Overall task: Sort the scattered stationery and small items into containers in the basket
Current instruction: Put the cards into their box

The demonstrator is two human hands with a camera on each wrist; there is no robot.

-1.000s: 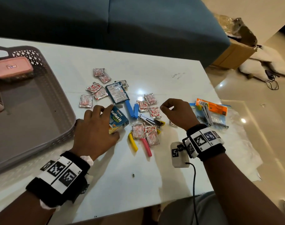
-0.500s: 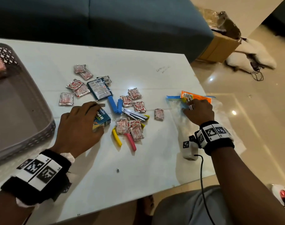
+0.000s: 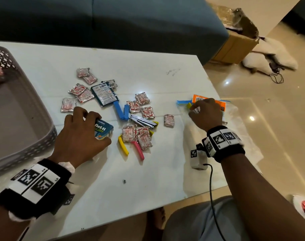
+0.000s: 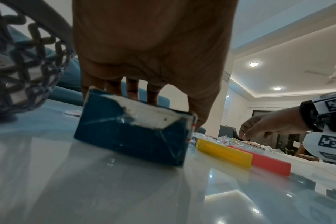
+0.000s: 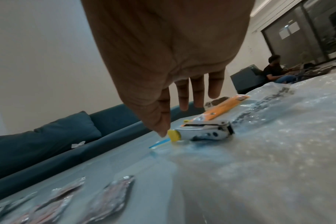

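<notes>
1. Left hand [image 3: 78, 134] grips the blue box [image 3: 103, 129], fingers over its far edge and thumb on the near side; the box sits tilted on the table [image 3: 148, 180], just beside the basket [image 3: 44, 143].
2. Right hand [image 3: 206, 113] hangs over the stapler [image 5: 205, 131] on the clear bag [image 3: 238, 136], fingers loosely extended, thumb tip at its yellow end, gripping nothing.
3. Sachets [image 3: 143, 99] and clips [image 3: 123, 145] lie scattered between the hands.

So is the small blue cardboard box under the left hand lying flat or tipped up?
Tipped up: the small blue cardboard box rests on one edge, gripped by the left hand.
</notes>
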